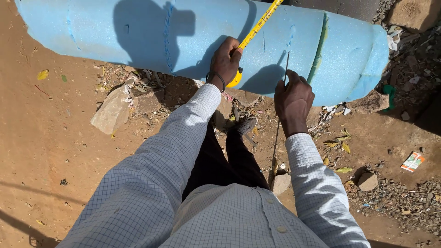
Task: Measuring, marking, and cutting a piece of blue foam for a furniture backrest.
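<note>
Two hands: both work at the near edge of a blue foam roll (pixel 138 32) lying across bare dirt ground (pixel 50 138).
Left hand (pixel 225 62): closed around a yellow tape measure case (pixel 235 80), pressed against the foam.
Tape blade (pixel 259 23): yellow, runs up and right across the foam to its far edge.
Right hand (pixel 294 98): fingers closed on a thin metal rod (pixel 277 133), held near upright against the foam.
Surroundings: stones (pixel 112 112) and litter below the roll's near edge.
</note>
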